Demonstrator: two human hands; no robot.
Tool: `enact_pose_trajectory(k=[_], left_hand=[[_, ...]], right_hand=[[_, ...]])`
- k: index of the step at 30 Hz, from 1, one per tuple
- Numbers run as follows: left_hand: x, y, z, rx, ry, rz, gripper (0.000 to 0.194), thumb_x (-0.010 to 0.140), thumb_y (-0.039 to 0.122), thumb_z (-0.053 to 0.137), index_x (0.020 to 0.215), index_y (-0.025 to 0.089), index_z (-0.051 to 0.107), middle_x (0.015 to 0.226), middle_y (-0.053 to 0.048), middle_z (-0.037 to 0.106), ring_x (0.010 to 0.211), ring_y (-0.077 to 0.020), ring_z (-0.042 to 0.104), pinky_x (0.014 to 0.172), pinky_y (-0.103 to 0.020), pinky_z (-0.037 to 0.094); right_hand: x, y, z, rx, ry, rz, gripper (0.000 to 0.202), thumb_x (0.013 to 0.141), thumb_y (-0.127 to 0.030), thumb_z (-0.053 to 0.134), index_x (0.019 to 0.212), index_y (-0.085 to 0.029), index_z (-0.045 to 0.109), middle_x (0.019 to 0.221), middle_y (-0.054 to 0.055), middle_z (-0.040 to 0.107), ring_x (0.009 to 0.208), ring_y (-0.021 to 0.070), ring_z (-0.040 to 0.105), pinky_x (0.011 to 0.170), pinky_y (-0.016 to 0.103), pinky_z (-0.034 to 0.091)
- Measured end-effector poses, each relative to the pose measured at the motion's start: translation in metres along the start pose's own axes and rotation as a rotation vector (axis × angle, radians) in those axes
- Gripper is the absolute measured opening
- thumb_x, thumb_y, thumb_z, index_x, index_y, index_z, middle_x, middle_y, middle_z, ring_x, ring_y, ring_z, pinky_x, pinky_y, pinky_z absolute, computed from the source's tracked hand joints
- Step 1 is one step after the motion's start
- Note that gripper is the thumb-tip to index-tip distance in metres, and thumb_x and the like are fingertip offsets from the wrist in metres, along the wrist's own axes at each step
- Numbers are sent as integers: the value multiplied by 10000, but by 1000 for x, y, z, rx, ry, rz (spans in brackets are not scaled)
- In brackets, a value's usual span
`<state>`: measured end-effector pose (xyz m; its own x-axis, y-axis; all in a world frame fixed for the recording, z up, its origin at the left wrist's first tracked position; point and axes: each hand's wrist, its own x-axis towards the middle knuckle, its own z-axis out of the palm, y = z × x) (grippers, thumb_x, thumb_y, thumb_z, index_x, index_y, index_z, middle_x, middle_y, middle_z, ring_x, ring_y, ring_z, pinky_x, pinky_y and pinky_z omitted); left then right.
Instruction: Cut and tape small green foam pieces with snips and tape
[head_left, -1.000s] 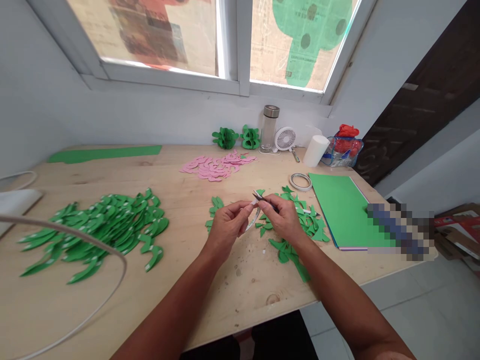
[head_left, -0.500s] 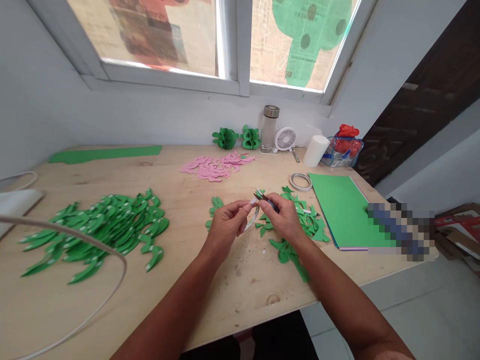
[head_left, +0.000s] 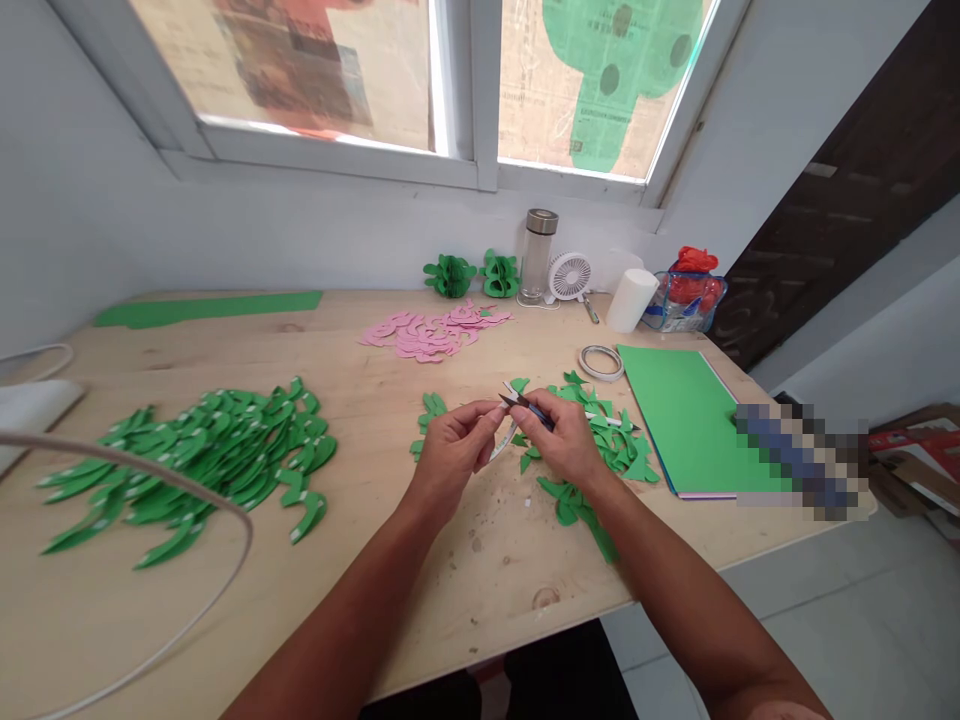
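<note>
Over the middle of the table, my left hand (head_left: 459,446) pinches a roll of white tape (head_left: 504,443), most of it behind the fingers. My right hand (head_left: 564,432) grips small dark-bladed scissors (head_left: 513,400), their blades at my left fingertips where the tape end is. Beneath and beyond my right hand lie green paper scraps (head_left: 621,455). A few small green cut pieces (head_left: 433,408) rest just past my left hand. To the left spreads a heap of curved green paper leaves (head_left: 217,455) with white patches on them.
Pink paper cutouts (head_left: 427,335) lie farther back. Another tape roll (head_left: 601,363) sits beside a stack of green sheets (head_left: 675,420). Along the wall stand a glass bottle (head_left: 536,258), a small white fan (head_left: 570,277) and a white paper roll (head_left: 632,300). A pale cable (head_left: 225,500) arcs across the left.
The scissors have shifted slightly left, and their blades now meet at my left fingertips. The white tape end seen there before is less visible. Both arms are otherwise nearly still.
</note>
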<state>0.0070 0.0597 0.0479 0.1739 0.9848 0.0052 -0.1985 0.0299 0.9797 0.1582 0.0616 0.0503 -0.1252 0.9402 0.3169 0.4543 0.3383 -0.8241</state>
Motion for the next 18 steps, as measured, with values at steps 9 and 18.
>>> enact_pose_trajectory(k=[9,18], left_hand=[[-1,2,1,19,-1,-6,309,731,413,659,880,143,685,402,81,349,384,-57,282,393,-199,228],[-1,2,2,19,5,-10,277,729,397,659,854,151,680,400,84,350,385,-57,281,399,-199,225]], right_hand=[[0,-1,0,-15,-4,5,316,835,-468,518,751,-172,591,593,-40,422,553,95,375,520,227,296],[0,0,1,-24,-4,-3,314,833,-469,516,741,-177,586,593,-37,421,559,99,374,523,229,293]])
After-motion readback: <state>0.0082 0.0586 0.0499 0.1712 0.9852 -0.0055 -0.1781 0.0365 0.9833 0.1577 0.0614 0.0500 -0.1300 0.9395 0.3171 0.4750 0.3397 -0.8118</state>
